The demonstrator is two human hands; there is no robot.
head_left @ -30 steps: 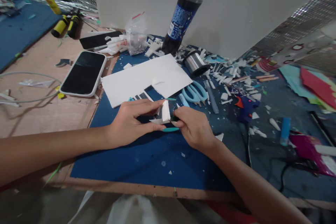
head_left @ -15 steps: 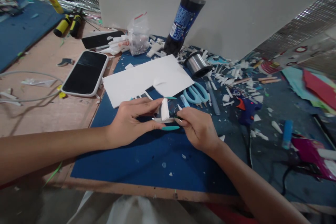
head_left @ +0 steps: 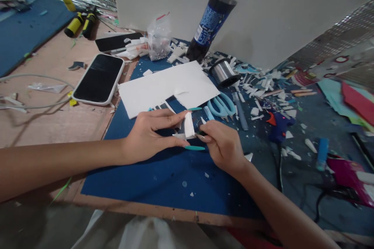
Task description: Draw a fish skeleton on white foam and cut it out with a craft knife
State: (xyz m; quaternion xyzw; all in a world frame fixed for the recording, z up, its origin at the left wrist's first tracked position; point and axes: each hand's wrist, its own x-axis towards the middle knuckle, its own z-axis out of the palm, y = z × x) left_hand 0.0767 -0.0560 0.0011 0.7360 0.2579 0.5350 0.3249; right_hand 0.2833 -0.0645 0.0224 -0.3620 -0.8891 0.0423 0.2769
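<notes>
My left hand [head_left: 152, 130], with long teal nails, grips a small white foam block [head_left: 189, 125] between thumb and fingers. A thin pale strip and a dark part sit against the block; their shape is partly hidden by the fingers. Just to the right, my right hand [head_left: 223, 144] is closed in a pinch close to the block's right side. A small dark bit shows at its fingertips, too small to name. Behind the hands lies a white foam sheet [head_left: 157, 89] on the blue cutting mat [head_left: 140, 186].
Light-blue scissors [head_left: 222, 107], a wire spool [head_left: 224, 72] and a soda bottle [head_left: 212, 19] stand or lie behind. White scraps [head_left: 257, 81] litter the right rear. A blue glue gun [head_left: 279, 126] is at right, a white-cased phone [head_left: 99, 79] at left. Yellow-black pliers [head_left: 82, 24] lie farther back.
The whole view has shifted slightly, so most things appear a little farther right. The white block has turned a little in my left hand; both hands keep their hold.
</notes>
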